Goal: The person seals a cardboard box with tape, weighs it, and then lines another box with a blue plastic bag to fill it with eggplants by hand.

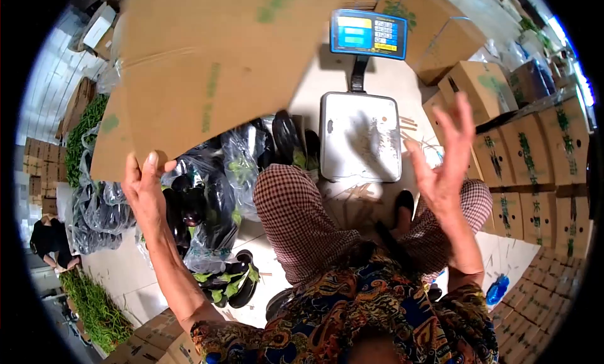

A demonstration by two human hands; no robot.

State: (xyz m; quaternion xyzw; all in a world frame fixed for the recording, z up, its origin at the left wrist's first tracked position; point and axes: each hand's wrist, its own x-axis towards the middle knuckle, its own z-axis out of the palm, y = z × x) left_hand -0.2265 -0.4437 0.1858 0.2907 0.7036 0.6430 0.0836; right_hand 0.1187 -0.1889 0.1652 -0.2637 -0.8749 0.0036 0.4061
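Observation:
My left hand (148, 191) pinches the lower edge of a large cardboard box (182, 81), raised in front of me at the upper left. My right hand (445, 169) is up on the right, slightly blurred, with its fingers spread and nothing in them. Below and behind the cardboard lie dark eggplants (192, 207), many wrapped in clear plastic bags (242, 162). A platform scale (340, 137) with a white metal top stands between my hands; its blue display (368, 34) faces me. Part of the eggplant pile is hidden by the cardboard.
Stacked cartons (528, 150) line the right side, and another large carton (434, 30) stands behind the scale. Green vegetables (91, 307) lie in a heap at the lower left, near another person (53, 241). Loose eggplants (236, 279) rest on the floor by my knee.

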